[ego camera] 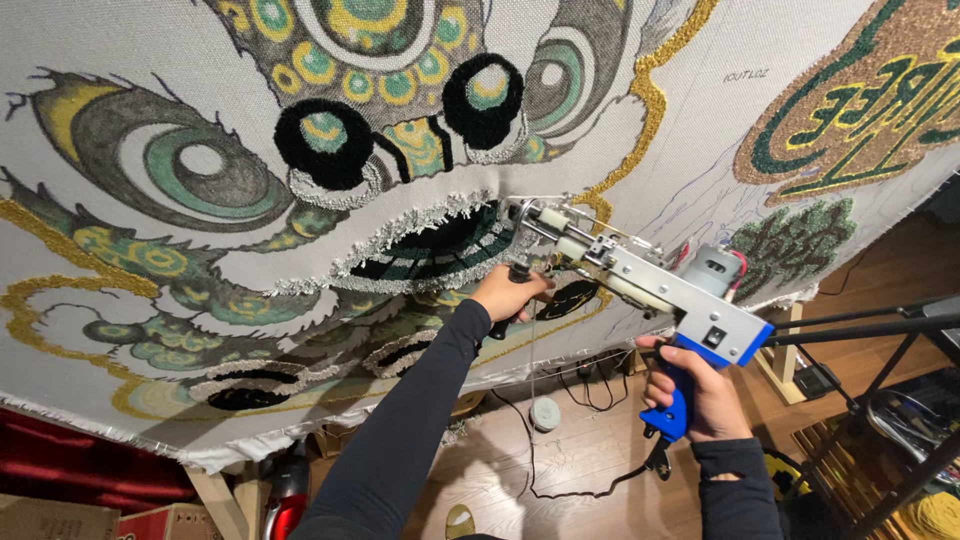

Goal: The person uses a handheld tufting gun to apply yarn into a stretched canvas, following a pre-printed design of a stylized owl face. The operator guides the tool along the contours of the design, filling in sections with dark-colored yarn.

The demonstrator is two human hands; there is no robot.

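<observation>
Hands grip a tufting gun (640,275) from both ends, pressed against a stretched tufting cloth (130,330) that fills most of the view. The left hand (508,295) is closed around a black front handle (518,275) just below the gun's nose, its dark sleeve (400,430) running down toward the bottom edge. The right hand (700,395) is wrapped tight around the blue pistol grip (672,410) at the rear of the tool, fingers curled about it below the silver body. Between the two hands the metal frame slants upward to the left, and the needle end (515,210) touches the cloth just above the left hand, beside a fringe of pale grey pile and a patch of dark green and black tufting (440,250). A small grey motor (712,268) sits on top of the gun just above the right hand. Above the left hand are two black tufted circles (400,120) with green and yellow centres; gold yarn outlines (650,100) curve up and away above the right hand. Below both hands a black cord (560,485) trails across a wooden floor (590,450), near a small round white object (544,412). Right of the right hand stand dark metal stand legs (880,330).
</observation>
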